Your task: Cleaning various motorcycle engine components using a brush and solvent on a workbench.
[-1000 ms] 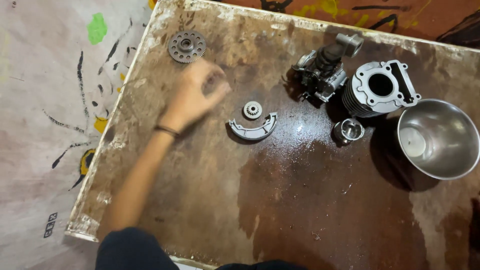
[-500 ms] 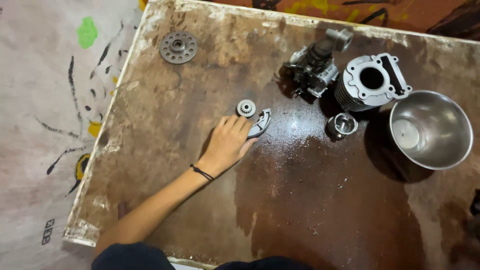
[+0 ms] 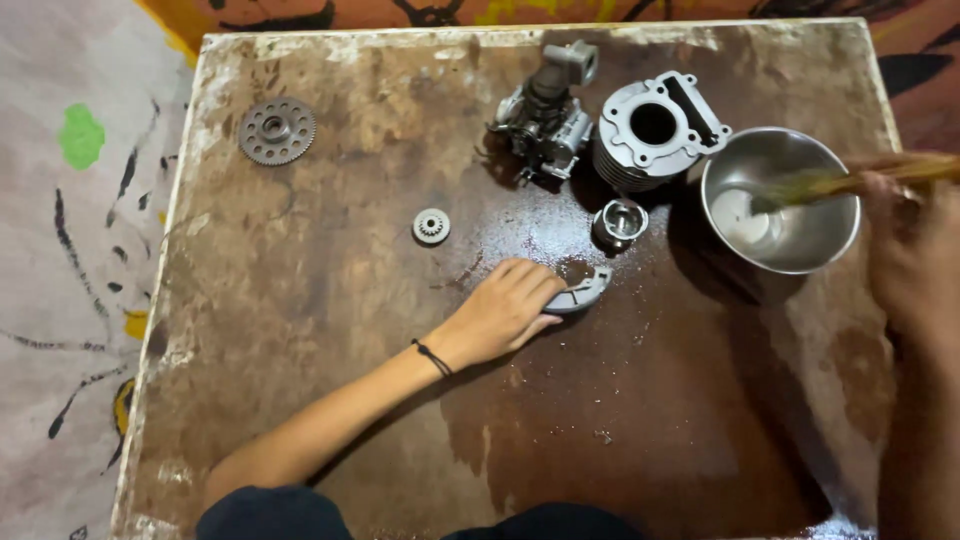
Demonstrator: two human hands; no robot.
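Left hand (image 3: 503,318) was flat on the brown table (image 3: 300,330), fingers pressed on the curved grey brake shoe (image 3: 583,293), not curled around it. The shoe lay mid-table below the piston (image 3: 620,222), long axis roughly left-right, arc bulging toward the person. Right hand (image 3: 915,250) was wrapped around a brush (image 3: 835,183) dipping into the steel bowl (image 3: 835,240).

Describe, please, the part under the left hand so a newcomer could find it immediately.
On the brown worktable, look just below the small piston. The left hand rests on a grey curved brake shoe, the only crescent-shaped part there.
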